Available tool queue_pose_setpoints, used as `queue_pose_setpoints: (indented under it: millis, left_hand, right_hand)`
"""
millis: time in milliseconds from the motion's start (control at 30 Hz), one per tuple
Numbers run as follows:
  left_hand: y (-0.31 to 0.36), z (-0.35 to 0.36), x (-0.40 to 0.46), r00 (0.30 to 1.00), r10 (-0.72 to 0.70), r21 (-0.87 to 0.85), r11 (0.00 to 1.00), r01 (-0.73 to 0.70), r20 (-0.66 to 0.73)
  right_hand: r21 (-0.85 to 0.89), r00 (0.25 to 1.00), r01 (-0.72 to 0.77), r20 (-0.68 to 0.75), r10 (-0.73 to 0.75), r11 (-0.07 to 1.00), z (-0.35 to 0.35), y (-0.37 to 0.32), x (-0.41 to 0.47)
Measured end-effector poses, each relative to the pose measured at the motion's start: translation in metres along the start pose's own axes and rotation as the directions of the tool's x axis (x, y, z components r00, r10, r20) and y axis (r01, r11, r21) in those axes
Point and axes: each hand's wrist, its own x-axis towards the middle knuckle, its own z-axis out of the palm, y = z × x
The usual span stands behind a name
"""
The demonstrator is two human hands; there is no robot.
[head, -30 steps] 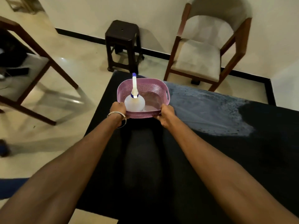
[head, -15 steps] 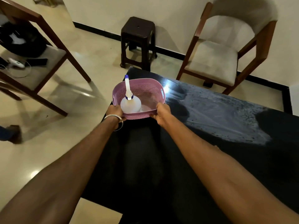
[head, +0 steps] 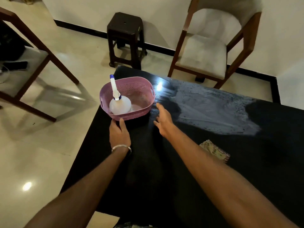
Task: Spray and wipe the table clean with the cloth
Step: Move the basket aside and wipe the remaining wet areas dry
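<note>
A pink perforated basket (head: 138, 112) stands at the far left corner of the black table (head: 156, 186). Inside it leans a white spray bottle (head: 119, 104) with a blue-tipped nozzle. My left hand (head: 119, 131), bracelet on the wrist, rests with straight fingers against the basket's near rim. My right hand (head: 162, 120) hovers open just right of the basket, fingers spread, holding nothing. A folded patterned cloth (head: 215, 151) lies on the table beside my right forearm. A pale wet smear (head: 213, 112) covers the far middle of the tabletop.
A dark stool (head: 125, 38) and a cushioned wooden chair (head: 212, 45) stand beyond the table's far edge. Another wooden chair (head: 24, 63) holding dark items is at the left on the glossy floor (head: 41, 153).
Both hands have let go of the basket, which now rests on the table. My right hand has moved off to the right and opened. The cloth has come into view.
</note>
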Motion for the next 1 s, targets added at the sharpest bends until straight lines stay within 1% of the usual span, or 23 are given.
queue_pose_setpoints:
  millis: [67,133,200,300,433,500,567,600,633,667,733,767,800,833,900,933,1000]
  left_hand:
    - [-0.008,0.021,-0.021,0.997,0.047,0.048,0.998,-0.050,0.062]
    - [-0.009,0.041,-0.037,0.974,0.112,0.097,0.986,-0.133,0.195]
    - [-0.003,0.060,-0.051,0.911,0.211,0.142,0.951,-0.275,0.354]
    - [0.013,0.089,-0.062,0.800,0.321,0.175,0.870,-0.460,0.507]
    - [0.040,0.127,-0.077,0.679,0.368,0.204,0.767,-0.608,0.636]
    - [0.053,0.145,-0.085,0.642,0.373,0.208,0.736,-0.644,0.670]
    - [0.064,0.160,-0.094,0.618,0.385,0.209,0.709,-0.674,0.685]
    - [0.068,0.167,-0.099,0.606,0.395,0.211,0.692,-0.690,0.690]
    - [0.071,0.173,-0.102,0.599,0.403,0.213,0.678,-0.703,0.692]
    - [0.073,0.179,-0.104,0.596,0.408,0.217,0.670,-0.710,0.692]
    - [0.074,0.186,-0.105,0.600,0.409,0.227,0.663,-0.713,0.688]
    - [0.074,0.189,-0.104,0.606,0.408,0.233,0.664,-0.710,0.683]
    - [0.075,0.191,-0.103,0.615,0.405,0.239,0.669,-0.704,0.677]
    - [0.075,0.192,-0.101,0.624,0.401,0.244,0.676,-0.696,0.670]
    - [0.076,0.192,-0.095,0.636,0.397,0.249,0.683,-0.686,0.662]
    - [0.077,0.193,-0.090,0.636,0.402,0.246,0.683,-0.687,0.659]
    - [0.080,0.195,-0.079,0.628,0.410,0.233,0.684,-0.691,0.661]
  right_hand:
    - [-0.013,0.999,0.017,-0.036,-0.018,1.000,-0.023,0.007,-0.002]
    - [-0.044,0.994,0.018,-0.103,-0.022,0.999,-0.050,0.014,-0.004]
    - [-0.069,0.986,0.036,-0.157,-0.047,0.997,-0.079,0.018,-0.007]
    - [-0.080,0.970,0.059,-0.233,-0.076,0.995,-0.122,0.017,-0.013]
    - [-0.154,0.944,0.077,-0.307,-0.122,0.985,-0.174,0.010,-0.020]
    - [-0.246,0.931,0.088,-0.326,-0.168,0.965,-0.198,0.006,-0.029]
    - [-0.383,0.914,0.123,-0.316,-0.255,0.916,-0.218,0.009,-0.040]
    - [-0.476,0.904,0.153,-0.287,-0.317,0.866,-0.229,0.014,-0.045]
    - [-0.586,0.891,0.182,-0.240,-0.384,0.789,-0.239,0.022,-0.049]
    - [-0.707,0.881,0.204,-0.169,-0.441,0.678,-0.247,0.032,-0.053]
    - [-0.903,0.878,0.200,-0.007,-0.479,0.380,-0.259,0.056,-0.060]
    - [-0.952,0.884,0.189,0.058,-0.463,0.242,-0.263,0.067,-0.062]
    - [-0.974,0.897,0.178,0.101,-0.431,0.143,-0.267,0.077,-0.065]
    - [-0.982,0.909,0.171,0.126,-0.398,0.078,-0.269,0.086,-0.066]
    - [-0.988,0.917,0.152,0.147,-0.370,-0.014,-0.272,0.099,-0.062]
    - [-0.988,0.909,0.152,0.154,-0.388,-0.036,-0.273,0.098,-0.056]
    - [-0.989,0.894,0.144,0.149,-0.422,-0.044,-0.276,0.087,-0.038]
